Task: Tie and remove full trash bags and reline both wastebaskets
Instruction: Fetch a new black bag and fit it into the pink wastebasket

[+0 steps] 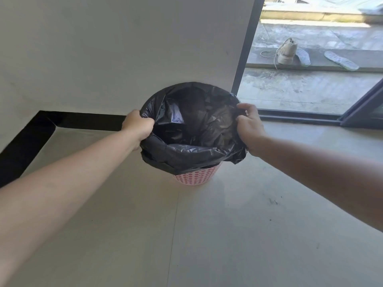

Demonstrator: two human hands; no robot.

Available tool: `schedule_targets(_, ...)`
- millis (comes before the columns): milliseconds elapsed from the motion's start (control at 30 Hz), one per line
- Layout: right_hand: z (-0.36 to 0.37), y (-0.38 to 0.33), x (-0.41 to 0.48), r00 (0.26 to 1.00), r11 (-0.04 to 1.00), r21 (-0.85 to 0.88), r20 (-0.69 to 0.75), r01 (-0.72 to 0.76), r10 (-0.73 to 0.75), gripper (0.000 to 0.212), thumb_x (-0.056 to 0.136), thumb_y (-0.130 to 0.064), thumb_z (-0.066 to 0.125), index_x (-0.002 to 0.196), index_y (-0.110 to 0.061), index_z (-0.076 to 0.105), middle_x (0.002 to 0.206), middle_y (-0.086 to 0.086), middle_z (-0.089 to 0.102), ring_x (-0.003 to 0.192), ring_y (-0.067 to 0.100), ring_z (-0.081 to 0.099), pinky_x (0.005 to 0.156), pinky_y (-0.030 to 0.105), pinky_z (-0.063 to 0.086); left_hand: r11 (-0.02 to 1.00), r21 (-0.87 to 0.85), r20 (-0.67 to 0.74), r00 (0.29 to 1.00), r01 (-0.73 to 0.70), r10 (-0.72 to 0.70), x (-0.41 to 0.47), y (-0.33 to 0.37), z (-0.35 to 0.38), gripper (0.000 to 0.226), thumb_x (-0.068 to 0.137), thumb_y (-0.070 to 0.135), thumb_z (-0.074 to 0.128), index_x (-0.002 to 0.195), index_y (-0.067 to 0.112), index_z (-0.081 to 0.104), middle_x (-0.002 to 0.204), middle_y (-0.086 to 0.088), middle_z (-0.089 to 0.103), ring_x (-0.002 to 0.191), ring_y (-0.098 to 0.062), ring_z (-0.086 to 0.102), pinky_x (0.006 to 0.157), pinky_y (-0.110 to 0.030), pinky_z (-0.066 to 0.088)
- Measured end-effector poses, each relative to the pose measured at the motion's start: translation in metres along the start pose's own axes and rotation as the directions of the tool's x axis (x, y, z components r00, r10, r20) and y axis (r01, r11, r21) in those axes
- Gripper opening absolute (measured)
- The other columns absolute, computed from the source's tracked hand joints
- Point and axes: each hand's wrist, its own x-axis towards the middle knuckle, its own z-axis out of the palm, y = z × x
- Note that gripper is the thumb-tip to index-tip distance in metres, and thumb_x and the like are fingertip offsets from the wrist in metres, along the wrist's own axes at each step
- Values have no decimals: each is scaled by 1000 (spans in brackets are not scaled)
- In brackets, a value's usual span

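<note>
A pink perforated wastebasket (194, 179) stands on the floor near the wall. A black trash bag (192, 125) lines it, its mouth spread wide and its edge folded down over the rim, hiding most of the basket. My left hand (137, 126) grips the bag's edge on the left side. On the right side my right hand (249, 126) grips the bag's edge with curled fingers. The bag's inside looks dark and crumpled; I cannot tell what lies in it.
A pale wall (124, 48) with a black baseboard (31, 137) runs behind the basket. To the right is a dark-framed glass door (244, 59). Outside lie a shoe (287, 51) and two insoles (341, 60). Light tiled floor (207, 235) stretches toward me.
</note>
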Motion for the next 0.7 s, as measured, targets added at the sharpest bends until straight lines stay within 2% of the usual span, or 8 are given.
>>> schedule_targets(167, -14, 3, 6, 955, 932, 233, 171, -277, 241, 42, 90, -31, 53, 129, -18, 47, 83, 6, 61, 55, 18, 58, 51, 28, 47, 938, -208, 418, 892, 278, -171, -6, -4, -14, 30, 85, 44, 63, 103, 22, 72, 107, -8, 75, 88, -26, 73, 88, -40, 54)
schedule_targets(267, -16, 6, 3, 861, 912, 111, 391, -395, 325, 52, 91, -60, 49, 120, -18, 59, 100, 8, 75, 91, 32, 71, 76, 43, 58, 926, -253, 550, 829, 281, -101, -9, -5, -18, 64, 74, 80, 55, 109, 30, 73, 114, -4, 74, 100, -28, 72, 88, -46, 53)
schedule_targets(300, -17, 5, 6, 870, 927, 4, 346, -375, 351, 67, 87, -69, 49, 130, -19, 53, 120, 12, 70, 107, 37, 67, 89, 49, 55, 956, -174, 477, 870, 238, -129, -8, -2, -18, 84, 67, 91, 46, 120, 30, 68, 123, -6, 69, 111, -30, 66, 93, -49, 51)
schedule_targets(367, -17, -1, 12, 975, 931, -330, 98, -158, 200, 100, 80, -76, 53, 154, -19, 20, 153, 16, 37, 137, 39, 40, 111, 55, 35, 984, 163, 16, 997, 70, -73, 2, 7, -19, 109, 66, 97, 25, 138, 19, 52, 142, -14, 48, 131, -36, 44, 106, -54, 36)
schedule_targets(400, -18, -9, 15, 1000, 876, -482, 14, 3, 4, 105, 81, -73, 56, 157, -19, 8, 158, 16, 23, 145, 37, 24, 117, 54, 25, 928, 372, -204, 974, -17, 100, 9, 12, -21, 104, 74, 92, 22, 137, 13, 48, 142, -18, 42, 132, -39, 36, 107, -55, 29)
schedule_targets(467, -18, -31, 14, 895, 649, -673, 46, 357, -444, 93, 86, -57, 60, 156, -19, 11, 160, 16, 14, 148, 36, 13, 118, 54, 17, 728, 640, -319, 777, -245, 542, 15, 24, -25, 75, 89, 71, 33, 126, 9, 53, 131, -21, 45, 122, -41, 39, 100, -54, 29)
schedule_targets(567, -3, -65, 10, 664, 297, -699, 335, 651, -669, 60, 89, -41, 58, 144, -24, 42, 148, 14, 37, 138, 35, 34, 109, 53, 33, 385, 683, 2, 529, -621, 849, 15, 45, -23, 35, 92, 41, 49, 108, 13, 63, 111, -15, 60, 106, -39, 55, 86, -46, 42)
schedule_targets(700, 48, -68, -4, 785, 183, -770, 558, 611, -270, 56, 85, -52, 58, 133, -24, 55, 127, 12, 53, 116, 35, 55, 85, 41, 47, 36, 603, 642, 512, -797, 571, 9, 52, -1, 37, 90, 33, 52, 125, 25, 61, 124, -6, 61, 122, -31, 51, 103, -48, 36)
